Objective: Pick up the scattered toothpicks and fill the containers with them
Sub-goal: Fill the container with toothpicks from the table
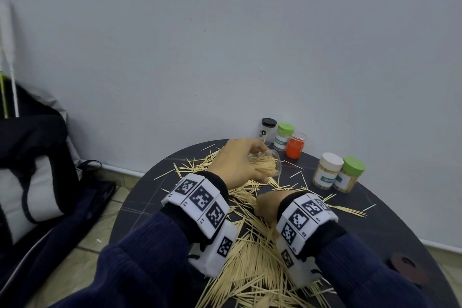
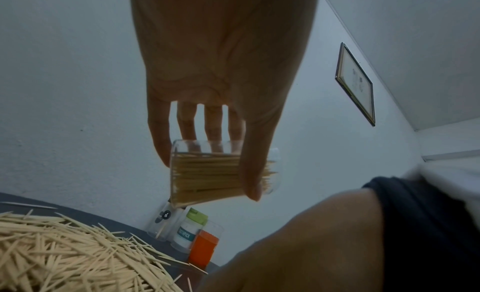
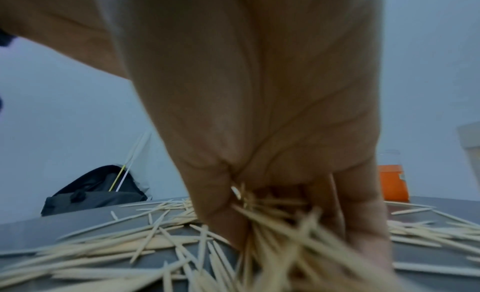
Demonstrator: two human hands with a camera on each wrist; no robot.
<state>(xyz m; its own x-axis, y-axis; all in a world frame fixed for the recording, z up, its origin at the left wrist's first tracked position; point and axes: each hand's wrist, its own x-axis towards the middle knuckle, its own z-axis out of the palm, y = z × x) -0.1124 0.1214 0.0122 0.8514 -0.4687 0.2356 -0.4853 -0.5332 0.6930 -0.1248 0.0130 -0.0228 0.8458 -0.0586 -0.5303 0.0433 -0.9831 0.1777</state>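
- The worktop (image 1: 375,237) is round, its far edge close beyond our left grip (image 1: 237,165); five more jars stand there, so open room lies nearer us.
- The toothpicks (image 1: 252,270) lie heaped under and behind both grips: light, stiff, pointed, likely to slide and splay, best gathered by the middle as a bundle.
- The clear jar (image 1: 267,164), tilted and part full, sits curled in our left grip; smooth, probably slippery.
- Our right grip (image 1: 268,204) closes on a bunch of toothpicks.

Green-lidded jar (image 2: 191,228) label — "TOOTHPICK", first letter cut off; white-lidded jar (image 1: 327,174) label — "TOOTH…".
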